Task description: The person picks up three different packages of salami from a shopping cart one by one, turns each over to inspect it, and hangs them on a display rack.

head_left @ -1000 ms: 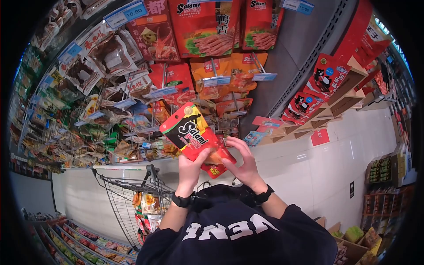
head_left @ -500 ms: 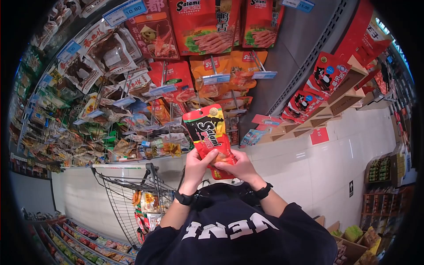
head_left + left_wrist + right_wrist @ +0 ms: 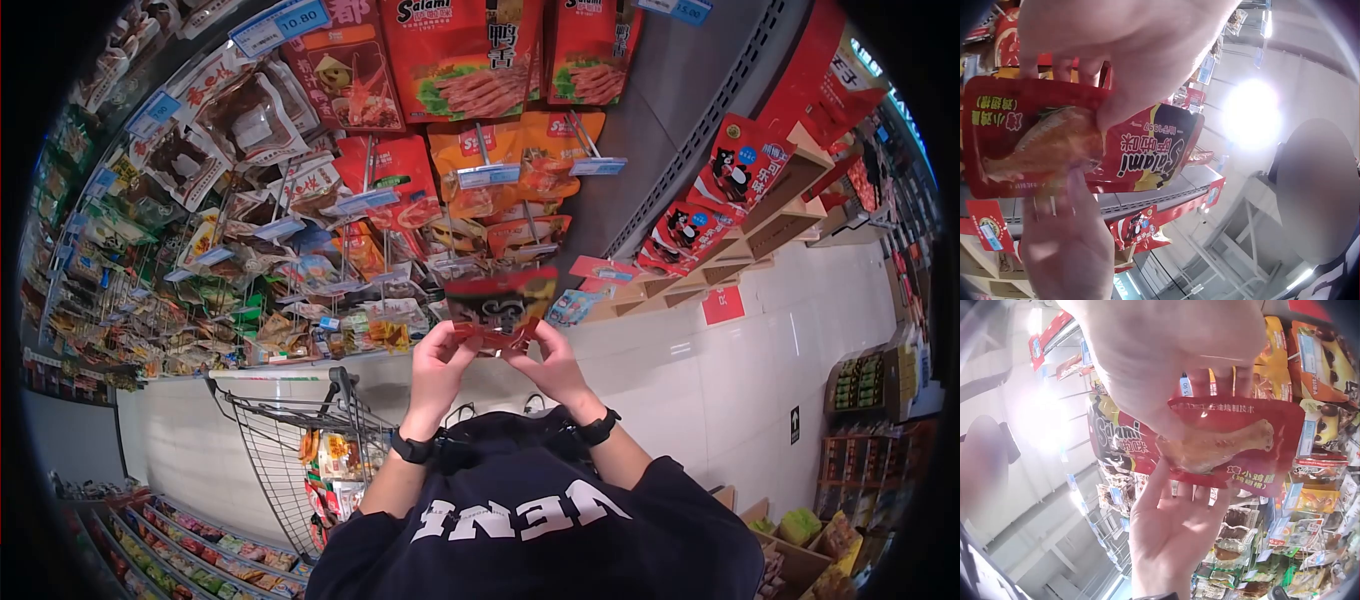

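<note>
Shop racks of hanging snack packets fill the left, with a wire trolley below them on the pale floor. Moving right, the left hand pinches one lower corner of a red snack pouch and the right hand pinches the other, fingers curled on its edges. Held before the racks at chest height, the pouch lies tipped nearly flat, long axis pointing away toward the shelves. Handling it well probably means keeping both pinches at the sealed edges, so the chicken leg inside stays unsquashed.
</note>
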